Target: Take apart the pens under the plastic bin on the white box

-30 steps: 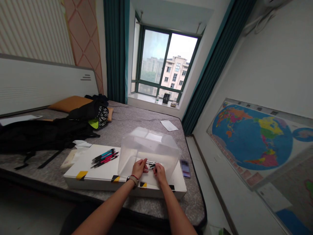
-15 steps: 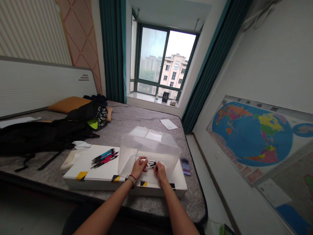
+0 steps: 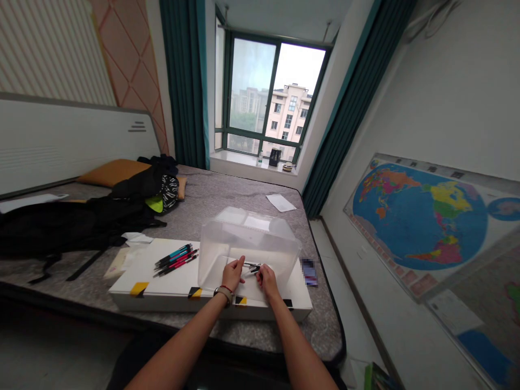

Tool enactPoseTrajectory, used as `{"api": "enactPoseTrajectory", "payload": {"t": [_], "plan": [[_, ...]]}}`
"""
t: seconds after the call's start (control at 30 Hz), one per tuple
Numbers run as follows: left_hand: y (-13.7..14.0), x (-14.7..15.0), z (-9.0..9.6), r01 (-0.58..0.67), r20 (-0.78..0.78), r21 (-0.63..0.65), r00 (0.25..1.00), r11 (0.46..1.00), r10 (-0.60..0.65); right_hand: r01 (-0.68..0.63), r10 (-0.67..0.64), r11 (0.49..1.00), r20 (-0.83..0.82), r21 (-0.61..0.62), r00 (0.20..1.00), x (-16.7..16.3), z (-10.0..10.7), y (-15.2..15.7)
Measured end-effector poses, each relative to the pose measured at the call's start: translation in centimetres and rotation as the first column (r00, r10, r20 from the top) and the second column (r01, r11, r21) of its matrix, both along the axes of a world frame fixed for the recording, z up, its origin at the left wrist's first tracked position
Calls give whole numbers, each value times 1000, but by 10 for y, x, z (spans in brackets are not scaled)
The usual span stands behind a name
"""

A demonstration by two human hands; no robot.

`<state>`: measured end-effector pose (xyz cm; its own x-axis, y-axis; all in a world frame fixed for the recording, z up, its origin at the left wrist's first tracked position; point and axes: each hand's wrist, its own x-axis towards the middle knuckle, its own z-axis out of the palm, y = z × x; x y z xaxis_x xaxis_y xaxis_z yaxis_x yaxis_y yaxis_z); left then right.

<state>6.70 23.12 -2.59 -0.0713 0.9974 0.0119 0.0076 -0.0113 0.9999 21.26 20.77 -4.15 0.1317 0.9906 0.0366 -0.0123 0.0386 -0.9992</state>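
My left hand (image 3: 232, 275), with a watch and a red band at the wrist, is closed with the thumb raised, at one end of a slim dark-and-clear pen (image 3: 251, 264). My right hand (image 3: 266, 281) pinches the pen's other end, along with short black pieces that look like pen parts. Both hands are just inside the open front of a translucent plastic box (image 3: 247, 236). Left of it, several mechanical pencils or pens (image 3: 175, 261) in teal, black and red lie side by side on a white flat box (image 3: 154, 284).
The white box rests on a grey mattress (image 3: 239, 190). A phone-like blurred object (image 3: 309, 272) lies at right, a paper sheet (image 3: 281, 202) farther back. Tissues (image 3: 136, 239) and a black bag (image 3: 73, 227) are at left. A world map (image 3: 418, 222) hangs on the right wall.
My left thumb has lifted and straightened, and more of the pen shows between my hands. The right hand keeps its pinch. The view has shifted slightly.
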Motion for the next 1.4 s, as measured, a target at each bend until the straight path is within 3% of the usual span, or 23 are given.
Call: {"api": "enactPoseTrajectory", "payload": {"t": [0.4,0.57,0.73,0.83,1.0,1.4], "plan": [[-1,0,0,-42,-38,7,998,999,43,23,-23,1000,29,11,999,-1,1,-1],[-1,-1,4,-82,19,-28,996,996,83,65,-65,998,-39,7,997,-1,2,0],[5,-2,-1,-37,161,-85,986,996,50,122,-122,993,-20,0,992,-3,0,3],[7,-1,-4,-31,170,-105,984,994,49,122,-123,992,-52,-29,991,-5,0,4],[6,1,-4,-52,-9,-81,999,995,52,87,-93,995,-113,-54,989,-5,4,4],[4,2,-4,127,-400,120,914,985,-69,27,-28,1000,-57,-14,998,-4,5,0]]}}
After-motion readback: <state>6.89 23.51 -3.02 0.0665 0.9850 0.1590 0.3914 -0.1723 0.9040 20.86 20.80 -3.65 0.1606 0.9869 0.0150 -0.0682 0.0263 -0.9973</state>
